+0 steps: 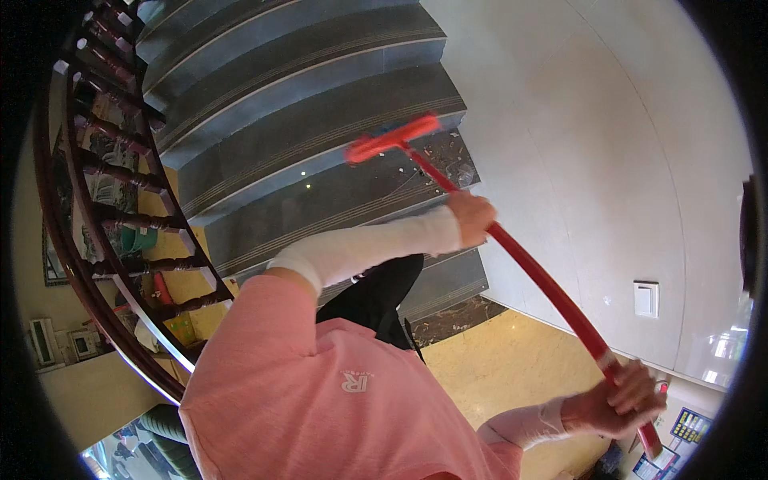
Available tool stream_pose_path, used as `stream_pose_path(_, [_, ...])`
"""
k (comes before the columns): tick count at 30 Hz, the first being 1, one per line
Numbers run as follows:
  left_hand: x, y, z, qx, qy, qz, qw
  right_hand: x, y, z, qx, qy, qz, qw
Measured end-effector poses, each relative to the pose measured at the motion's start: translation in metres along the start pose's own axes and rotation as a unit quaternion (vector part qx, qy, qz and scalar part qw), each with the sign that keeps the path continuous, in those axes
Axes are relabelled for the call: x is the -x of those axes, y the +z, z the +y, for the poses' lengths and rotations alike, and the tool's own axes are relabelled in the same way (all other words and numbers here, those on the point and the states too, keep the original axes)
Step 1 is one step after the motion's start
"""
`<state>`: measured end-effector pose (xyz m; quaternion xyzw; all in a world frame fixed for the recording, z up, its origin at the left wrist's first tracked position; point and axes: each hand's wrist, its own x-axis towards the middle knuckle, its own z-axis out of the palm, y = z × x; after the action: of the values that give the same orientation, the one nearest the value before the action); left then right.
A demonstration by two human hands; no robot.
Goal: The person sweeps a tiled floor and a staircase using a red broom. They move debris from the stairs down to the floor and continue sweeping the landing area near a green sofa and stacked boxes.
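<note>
My left hand [473, 219] grips the red handle of a broom [540, 279] partway along its length. Nearer the handle's top end, at lower right, my right hand [633, 401] is closed around it. The red broom head [393, 139], blurred, lies across a dark grey stair tread [288, 210] close to the riser behind it. Its bristles are mostly hidden. Beside the head, towards the wall, small debris and scraps [441, 156] are scattered on the tread, with a crumpled clear piece [465, 174] at the tread's end.
More grey steps [324, 90] rise ahead. A dark wooden banister [129, 174] with turned balusters runs along the left. A pale wall [558, 156] with a light switch [646, 299] stands close on the right. Yellowish floor [510, 372] lies at the foot of the stairs.
</note>
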<state>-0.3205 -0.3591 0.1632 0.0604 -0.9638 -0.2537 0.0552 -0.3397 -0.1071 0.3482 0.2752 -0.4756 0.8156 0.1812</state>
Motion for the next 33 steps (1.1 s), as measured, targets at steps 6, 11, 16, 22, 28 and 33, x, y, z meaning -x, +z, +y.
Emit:
stream_pose_path(6, [0.044, 0.015, -0.095, -0.088, -0.175, 0.014, 0.98, 0.06, 0.008, 0.082, -0.09, 0.189, -0.12, 0.97])
stream_pose_path(11, [0.024, 0.054, -0.055, 0.014, -0.084, 0.04, 0.996, 0.057, -0.001, 0.043, -0.09, 0.236, 0.064, 0.965])
stream_pose_path(16, [0.012, 0.069, 0.026, -0.011, -0.057, 0.011, 0.998, 0.032, -0.02, -0.023, 0.051, 0.062, -0.009, 0.997])
stream_pose_path(22, [0.099, 0.063, 0.008, 0.054, -0.144, 0.041, 0.987, 0.027, -0.035, 0.011, -0.119, 0.157, -0.133, 0.971])
stream_pose_path(28, [0.211, 0.091, -0.099, 0.02, -0.393, 0.034, 0.919, 0.123, 0.008, 0.139, -0.206, 0.373, -0.199, 0.883])
stream_pose_path(33, [0.182, 0.112, -0.125, 0.035, -0.46, 0.008, 0.887, 0.122, 0.024, 0.175, -0.21, 0.408, -0.193, 0.867])
